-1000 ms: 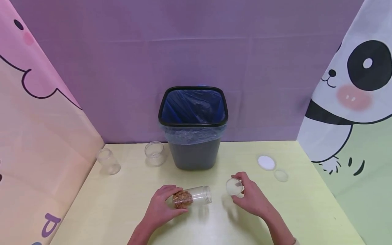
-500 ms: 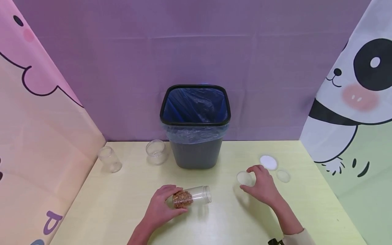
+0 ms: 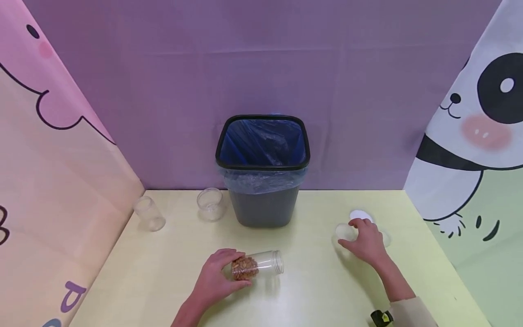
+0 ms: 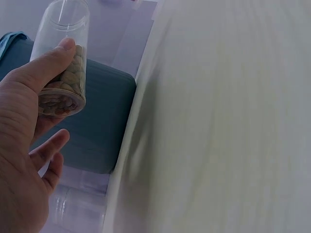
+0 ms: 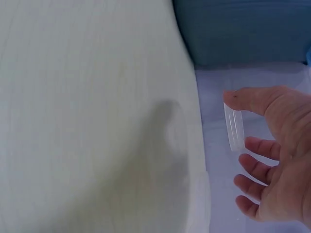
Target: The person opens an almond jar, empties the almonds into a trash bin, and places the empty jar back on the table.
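Observation:
My left hand grips a clear jar that lies tilted on its side, its open mouth facing right. Brown nut-like pieces fill the jar's bottom end. In the left wrist view the thumb lies along the wall of the jar. Farther right, my right hand pinches a thin translucent round lid by its edge. The right wrist view shows this lid edge-on between thumb and index finger. Just beyond the hand, a white disc-shaped lid and another translucent lid are partly covered by it.
A dark grey trash bin with a blue liner stands at the back middle. Left of it are a low clear jar and a tall clear jar. Printed cloth walls border the pale table at the back and sides.
My right hand has carried the translucent lid right and slightly away, toward the other lids. My left hand and the jar have stayed nearly still.

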Demonstrator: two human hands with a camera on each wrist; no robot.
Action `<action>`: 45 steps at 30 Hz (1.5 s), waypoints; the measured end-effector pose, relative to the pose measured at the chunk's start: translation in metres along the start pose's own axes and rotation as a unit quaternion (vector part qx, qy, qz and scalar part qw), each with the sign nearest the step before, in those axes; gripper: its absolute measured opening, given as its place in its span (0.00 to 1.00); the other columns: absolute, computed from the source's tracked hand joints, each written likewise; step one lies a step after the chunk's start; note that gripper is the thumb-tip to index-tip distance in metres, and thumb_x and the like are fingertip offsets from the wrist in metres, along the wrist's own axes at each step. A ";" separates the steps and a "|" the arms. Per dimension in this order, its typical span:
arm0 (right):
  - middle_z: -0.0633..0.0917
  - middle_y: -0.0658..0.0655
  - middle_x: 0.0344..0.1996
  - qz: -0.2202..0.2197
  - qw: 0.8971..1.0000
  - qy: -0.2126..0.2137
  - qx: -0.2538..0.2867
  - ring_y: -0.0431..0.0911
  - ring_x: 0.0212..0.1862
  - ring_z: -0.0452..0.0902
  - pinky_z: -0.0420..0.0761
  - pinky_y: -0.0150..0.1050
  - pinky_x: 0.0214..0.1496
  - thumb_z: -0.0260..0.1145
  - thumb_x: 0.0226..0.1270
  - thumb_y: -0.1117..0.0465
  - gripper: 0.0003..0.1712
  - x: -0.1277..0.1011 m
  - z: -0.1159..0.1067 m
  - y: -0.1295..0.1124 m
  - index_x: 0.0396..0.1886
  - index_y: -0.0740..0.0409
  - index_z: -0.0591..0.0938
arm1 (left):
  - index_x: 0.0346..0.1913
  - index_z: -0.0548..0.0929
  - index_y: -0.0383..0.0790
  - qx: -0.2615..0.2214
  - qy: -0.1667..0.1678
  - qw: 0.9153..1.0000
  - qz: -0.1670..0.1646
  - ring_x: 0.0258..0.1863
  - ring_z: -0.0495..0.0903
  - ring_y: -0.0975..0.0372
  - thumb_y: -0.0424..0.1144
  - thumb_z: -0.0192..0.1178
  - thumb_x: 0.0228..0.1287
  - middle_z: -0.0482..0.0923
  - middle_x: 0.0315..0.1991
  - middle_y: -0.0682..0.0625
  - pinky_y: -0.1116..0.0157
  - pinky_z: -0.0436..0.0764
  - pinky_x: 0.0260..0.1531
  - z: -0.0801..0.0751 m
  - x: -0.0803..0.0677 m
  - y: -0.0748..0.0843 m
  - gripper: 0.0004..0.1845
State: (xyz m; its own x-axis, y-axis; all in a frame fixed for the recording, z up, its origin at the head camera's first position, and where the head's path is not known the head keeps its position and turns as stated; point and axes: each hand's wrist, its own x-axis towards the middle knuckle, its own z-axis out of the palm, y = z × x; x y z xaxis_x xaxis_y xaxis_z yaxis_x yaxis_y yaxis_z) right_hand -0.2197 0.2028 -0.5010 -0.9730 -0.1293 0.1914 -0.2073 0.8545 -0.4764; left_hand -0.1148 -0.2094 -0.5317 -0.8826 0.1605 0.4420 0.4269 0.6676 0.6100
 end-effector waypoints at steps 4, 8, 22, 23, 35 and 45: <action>0.79 0.64 0.39 0.019 1.000 -0.002 -0.019 0.61 0.41 0.73 0.66 0.60 0.39 0.77 0.47 0.52 0.31 0.000 -0.005 0.007 0.46 0.65 0.77 | 0.47 0.87 0.50 -0.005 0.001 1.000 0.003 0.51 0.77 0.62 0.54 0.83 0.27 0.83 0.45 0.56 0.54 0.77 0.50 0.000 0.002 0.001 0.35; 0.78 0.64 0.38 0.025 0.999 0.001 -0.036 0.62 0.41 0.72 0.66 0.61 0.39 0.77 0.48 0.51 0.31 0.002 -0.006 0.012 0.47 0.64 0.77 | 0.47 0.87 0.50 -0.007 0.002 1.000 0.004 0.51 0.77 0.63 0.53 0.84 0.26 0.83 0.45 0.58 0.55 0.77 0.49 -0.001 0.002 0.000 0.35; 0.77 0.65 0.37 0.056 0.997 -0.030 -0.048 0.64 0.41 0.71 0.67 0.61 0.38 0.76 0.48 0.48 0.33 -0.007 -0.004 0.027 0.46 0.67 0.77 | 0.48 0.86 0.50 -0.035 0.003 0.999 0.018 0.49 0.77 0.65 0.51 0.84 0.27 0.81 0.45 0.64 0.59 0.78 0.47 0.000 -0.002 0.004 0.35; 0.77 0.65 0.37 0.059 0.997 -0.033 -0.048 0.64 0.41 0.71 0.67 0.61 0.38 0.76 0.48 0.48 0.33 -0.007 -0.004 0.028 0.46 0.67 0.77 | 0.47 0.86 0.50 -0.036 0.003 0.999 0.016 0.49 0.77 0.65 0.50 0.85 0.26 0.81 0.45 0.64 0.59 0.78 0.47 0.000 -0.002 0.004 0.35; 0.76 0.66 0.36 0.065 0.995 -0.036 -0.071 0.64 0.40 0.72 0.67 0.60 0.37 0.77 0.47 0.46 0.34 -0.003 -0.003 0.036 0.44 0.66 0.78 | 0.47 0.86 0.49 -0.041 -0.008 0.999 0.006 0.48 0.77 0.68 0.49 0.85 0.27 0.80 0.45 0.66 0.61 0.79 0.47 -0.002 -0.005 0.004 0.34; 0.77 0.65 0.36 0.075 0.994 -0.040 -0.071 0.64 0.41 0.72 0.68 0.59 0.37 0.77 0.46 0.46 0.33 -0.002 -0.002 0.041 0.44 0.66 0.78 | 0.47 0.86 0.50 -0.045 -0.025 0.999 0.013 0.47 0.78 0.67 0.48 0.85 0.28 0.80 0.45 0.66 0.60 0.79 0.46 -0.001 -0.004 0.003 0.34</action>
State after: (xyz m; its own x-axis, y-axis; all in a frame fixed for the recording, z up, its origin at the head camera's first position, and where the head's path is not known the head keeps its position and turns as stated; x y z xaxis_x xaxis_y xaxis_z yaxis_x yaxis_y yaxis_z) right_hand -0.2263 0.2388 -0.5187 -0.9980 -0.0303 0.0553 -0.0485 0.9289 -0.3673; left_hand -0.1098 -0.2082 -0.5310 -0.8785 0.2157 0.4263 0.4644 0.5952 0.6558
